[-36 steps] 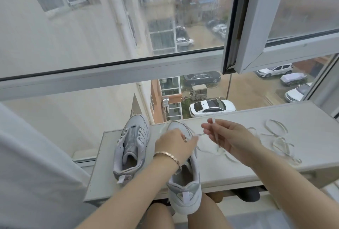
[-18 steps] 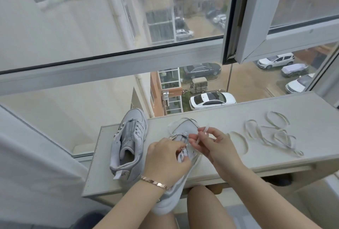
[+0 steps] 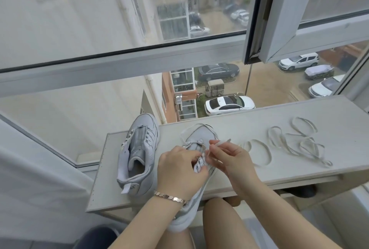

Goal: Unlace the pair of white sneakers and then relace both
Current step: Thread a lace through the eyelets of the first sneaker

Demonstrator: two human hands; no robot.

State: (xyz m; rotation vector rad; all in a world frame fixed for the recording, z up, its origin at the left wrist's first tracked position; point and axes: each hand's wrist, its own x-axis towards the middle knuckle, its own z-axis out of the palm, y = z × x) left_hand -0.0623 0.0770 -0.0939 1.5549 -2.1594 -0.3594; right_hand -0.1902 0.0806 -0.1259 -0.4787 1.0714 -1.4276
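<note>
Two white sneakers lie on a pale ledge (image 3: 259,177) under the window. The left sneaker (image 3: 137,153) has no lace and lies with its toe away from me. The right sneaker (image 3: 199,139) overhangs the ledge's near edge, its heel above my knees. My left hand (image 3: 179,171) grips that shoe's eyelet flap, a bracelet at the wrist. My right hand (image 3: 229,157) pinches the end of a white lace (image 3: 223,142) just over the eyelets; the lace loops round the toe. A second loose lace (image 3: 295,145) lies coiled on the ledge to the right.
An open window sash (image 3: 283,19) hangs above the ledge on the right. A grey cloth (image 3: 30,179) covers the space at the left. Below the glass is a street with parked cars. My bare knees (image 3: 219,224) are under the ledge's near edge.
My right hand has come back from the right toward the eyelets with the lace end. My left hand has slid down onto the shoe's flap. The view has tilted a little lower.
</note>
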